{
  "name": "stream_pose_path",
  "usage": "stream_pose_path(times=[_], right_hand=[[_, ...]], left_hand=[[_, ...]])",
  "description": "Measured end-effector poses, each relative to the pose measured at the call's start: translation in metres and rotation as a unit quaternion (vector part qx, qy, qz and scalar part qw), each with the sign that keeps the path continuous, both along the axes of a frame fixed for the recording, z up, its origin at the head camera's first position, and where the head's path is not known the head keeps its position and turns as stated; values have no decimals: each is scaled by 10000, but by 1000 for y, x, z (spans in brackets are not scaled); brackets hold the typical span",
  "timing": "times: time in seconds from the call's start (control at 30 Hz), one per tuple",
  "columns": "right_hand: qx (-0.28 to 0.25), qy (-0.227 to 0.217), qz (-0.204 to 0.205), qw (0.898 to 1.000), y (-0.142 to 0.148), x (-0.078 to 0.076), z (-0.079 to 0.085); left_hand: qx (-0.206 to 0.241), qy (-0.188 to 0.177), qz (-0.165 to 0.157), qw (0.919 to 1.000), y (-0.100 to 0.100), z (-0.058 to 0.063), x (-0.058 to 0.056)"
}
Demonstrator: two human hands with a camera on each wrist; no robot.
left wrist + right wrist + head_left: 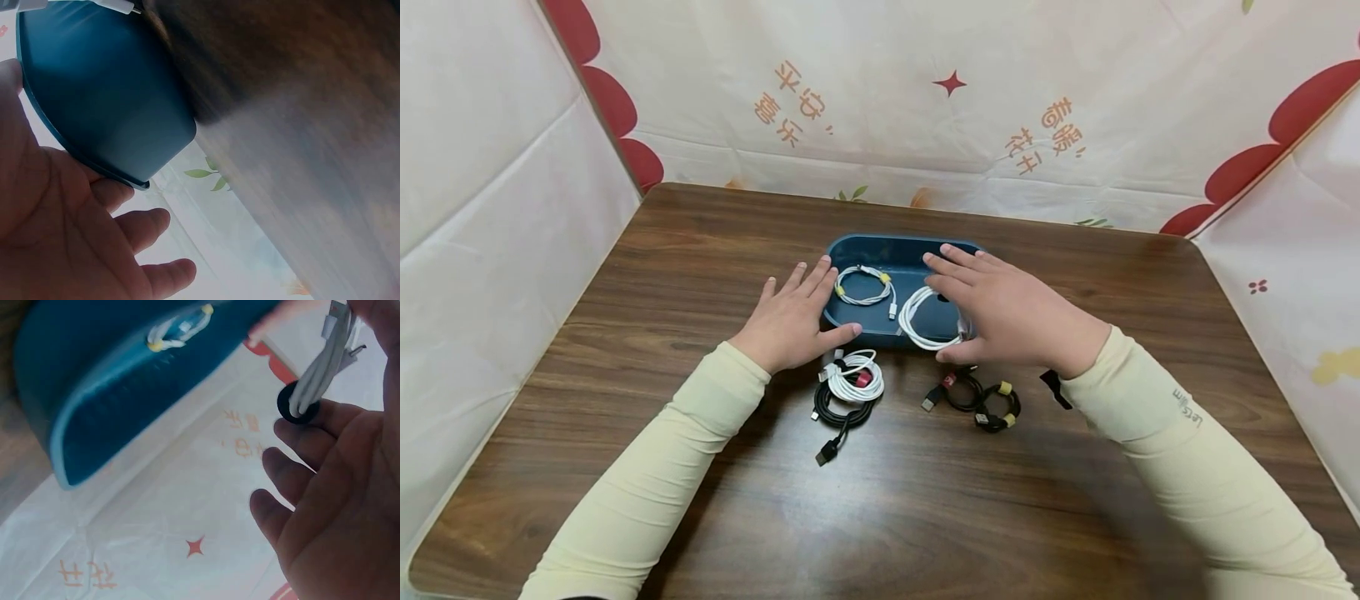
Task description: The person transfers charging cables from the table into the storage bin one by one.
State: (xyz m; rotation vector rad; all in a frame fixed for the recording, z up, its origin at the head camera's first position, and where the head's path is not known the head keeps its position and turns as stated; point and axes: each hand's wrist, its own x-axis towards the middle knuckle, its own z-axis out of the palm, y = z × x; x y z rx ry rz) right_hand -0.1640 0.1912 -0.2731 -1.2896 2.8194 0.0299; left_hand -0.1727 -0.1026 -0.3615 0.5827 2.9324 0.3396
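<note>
My right hand pinches a coiled white cable between thumb and forefinger, above the right half of a dark blue tray. A round black band shows on the held coil in the right wrist view, and the other fingers are spread. At the tray's left end is my left hand, fingers extended along the rim and thumb by the front edge. Another white cable, coiled with yellow ties, lies inside the tray on the left.
In front of the tray, a white cable with a red tie lies over a coiled black cable. To their right sit two small black coils, one with a red tie, the other with yellow ties. A printed cloth hangs behind the table.
</note>
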Motion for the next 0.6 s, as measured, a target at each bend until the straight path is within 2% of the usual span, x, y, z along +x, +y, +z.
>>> stream_pose_path(times=[0.3,0.6], right_hand=[[-58,-368,-264,9990,-2,-9,5],[-66,-188,-418,9989,-6,-25,-3]], left_hand=[[-12,-1,12,10000,1,0,1],[-24,5,27,10000,1,0,0]])
